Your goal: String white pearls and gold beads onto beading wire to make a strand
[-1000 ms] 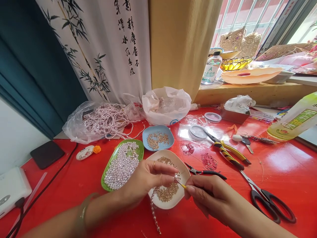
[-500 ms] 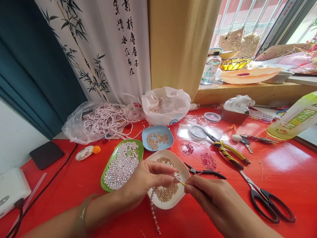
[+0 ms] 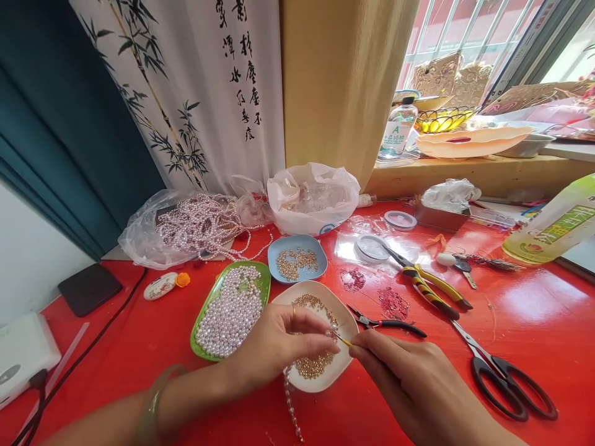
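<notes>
My left hand (image 3: 288,331), with a ring on one finger, pinches the beadwork over the white plate (image 3: 346,362) of small gold beads. A beaded strand (image 3: 290,406) hangs from beneath it onto the red table. My right hand (image 3: 409,371) is closed on a thin tool (image 3: 344,341) with a yellow part, its tip at the beads between my left fingertips. Left of the plate lies a green tray (image 3: 266,279) of pearly beads. Behind it, a blue dish (image 3: 273,254) holds more gold beads.
Black-handled pliers (image 3: 400,325), yellow-black pliers (image 3: 430,291) and scissors (image 3: 497,378) lie to the right. Plastic bags (image 3: 313,198) and bead strings (image 3: 199,223) stand at the back. A phone (image 3: 90,289) and cable are at left.
My left fingertips have parted slightly and shifted a little right along with the beadwork. The view has also shifted slightly; my right hand still holds the tool.
</notes>
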A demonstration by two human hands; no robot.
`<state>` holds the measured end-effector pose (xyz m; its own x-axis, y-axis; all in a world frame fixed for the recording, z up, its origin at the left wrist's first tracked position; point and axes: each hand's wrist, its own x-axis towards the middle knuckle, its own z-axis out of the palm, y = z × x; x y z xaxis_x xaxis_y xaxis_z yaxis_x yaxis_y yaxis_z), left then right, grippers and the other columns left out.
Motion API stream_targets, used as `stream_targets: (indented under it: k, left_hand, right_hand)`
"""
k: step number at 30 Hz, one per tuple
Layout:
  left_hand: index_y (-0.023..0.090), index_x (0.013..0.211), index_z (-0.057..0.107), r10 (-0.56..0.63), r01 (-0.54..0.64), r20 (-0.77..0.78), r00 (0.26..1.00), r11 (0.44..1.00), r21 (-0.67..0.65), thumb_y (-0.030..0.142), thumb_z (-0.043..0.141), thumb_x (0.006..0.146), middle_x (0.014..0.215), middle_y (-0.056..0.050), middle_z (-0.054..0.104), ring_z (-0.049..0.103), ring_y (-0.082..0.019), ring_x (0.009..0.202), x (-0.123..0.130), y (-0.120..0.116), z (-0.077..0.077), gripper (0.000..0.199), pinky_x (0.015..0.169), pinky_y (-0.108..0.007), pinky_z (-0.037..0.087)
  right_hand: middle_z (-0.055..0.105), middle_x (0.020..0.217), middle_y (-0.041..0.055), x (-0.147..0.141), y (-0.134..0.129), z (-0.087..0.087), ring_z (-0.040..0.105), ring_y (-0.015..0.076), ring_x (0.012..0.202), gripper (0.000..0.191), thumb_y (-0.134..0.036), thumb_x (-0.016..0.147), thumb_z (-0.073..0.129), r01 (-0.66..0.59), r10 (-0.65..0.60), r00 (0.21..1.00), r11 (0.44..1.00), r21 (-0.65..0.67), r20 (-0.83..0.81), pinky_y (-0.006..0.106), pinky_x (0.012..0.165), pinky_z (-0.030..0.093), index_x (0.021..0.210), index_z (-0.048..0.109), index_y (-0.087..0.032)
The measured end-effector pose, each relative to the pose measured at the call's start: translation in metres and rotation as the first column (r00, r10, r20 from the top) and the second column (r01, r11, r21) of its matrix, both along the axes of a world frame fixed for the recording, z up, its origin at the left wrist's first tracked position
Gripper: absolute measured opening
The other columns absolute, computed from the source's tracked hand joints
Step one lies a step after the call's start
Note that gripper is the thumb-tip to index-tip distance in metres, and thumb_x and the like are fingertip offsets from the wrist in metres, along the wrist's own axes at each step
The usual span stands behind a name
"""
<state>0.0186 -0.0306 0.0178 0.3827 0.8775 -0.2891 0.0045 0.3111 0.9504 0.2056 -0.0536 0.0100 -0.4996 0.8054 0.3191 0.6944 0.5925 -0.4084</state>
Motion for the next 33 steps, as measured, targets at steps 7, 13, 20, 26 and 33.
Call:
stream_targets:
  k: [7, 13, 20, 26, 33]
  left_hand:
    - [0.016, 0.071, 0.07, -0.001, 0.002, -0.008, 1.0, 0.998, 0.062, 0.023, 0.067, 0.063, 0.065, -0.002, 0.068, 0.055, -0.008, 0.057, -0.002, -0.001, 0.0, 0.011, 0.057, -0.018, 0.043]
    - [0.017, 0.072, 0.07, 0.0, -0.001, 0.013, 1.0, 0.995, 0.103, 0.022, 0.067, 0.064, 0.064, -0.001, 0.067, 0.056, -0.008, 0.058, -0.002, -0.001, -0.001, 0.01, 0.058, -0.018, 0.045]
    - [0.015, 0.072, 0.07, -0.025, 0.029, -0.022, 0.999, 0.979, 0.2, 0.023, 0.064, 0.067, 0.066, -0.003, 0.066, 0.056, -0.01, 0.058, -0.003, -0.001, -0.002, 0.011, 0.058, -0.021, 0.045]
    - [0.016, 0.074, 0.07, -0.041, 0.047, -0.031, 0.999, 0.974, 0.223, 0.023, 0.064, 0.068, 0.069, -0.004, 0.067, 0.058, -0.012, 0.06, -0.003, 0.0, -0.001, 0.012, 0.059, -0.024, 0.047]
    - [0.017, 0.077, 0.07, -0.056, 0.063, -0.032, 0.998, 0.954, 0.294, 0.024, 0.063, 0.069, 0.072, -0.004, 0.067, 0.058, -0.012, 0.061, -0.005, 0.001, -0.001, 0.013, 0.058, -0.025, 0.048]
  right_hand:
    - [0.055, 0.051, -0.0006, 0.0, 0.001, 0.0, 0.051, 0.0121, 0.041, 0.026, -0.022, 0.089, 0.031, 0.002, -0.002, 1.0, 0.999, 0.039, -0.001, 0.024, 0.041, 0.03, 0.07, 0.049, -0.019]
    - [0.055, 0.05, -0.001, -0.001, 0.001, 0.004, 0.051, 0.0111, 0.041, 0.027, -0.021, 0.089, 0.03, -0.01, 0.01, 1.0, 1.0, 0.024, -0.012, 0.022, 0.041, 0.031, 0.069, 0.049, -0.019]
    - [0.054, 0.049, -0.0001, -0.001, -0.001, 0.003, 0.05, 0.0117, 0.04, 0.028, -0.022, 0.089, 0.03, 0.002, -0.003, 1.0, 0.999, 0.047, 0.011, 0.023, 0.04, 0.031, 0.069, 0.049, -0.019]
    - [0.055, 0.052, 0.0012, 0.0, -0.002, 0.003, 0.051, 0.0123, 0.043, 0.027, -0.021, 0.089, 0.03, -0.017, 0.017, 1.0, 1.0, 0.006, 0.01, 0.023, 0.042, 0.031, 0.073, 0.051, -0.018]
    - [0.055, 0.051, 0.0005, -0.002, -0.002, 0.011, 0.05, 0.0108, 0.042, 0.031, -0.022, 0.089, 0.028, -0.041, 0.04, 0.999, 0.998, -0.039, -0.037, 0.022, 0.041, 0.034, 0.068, 0.05, -0.018]
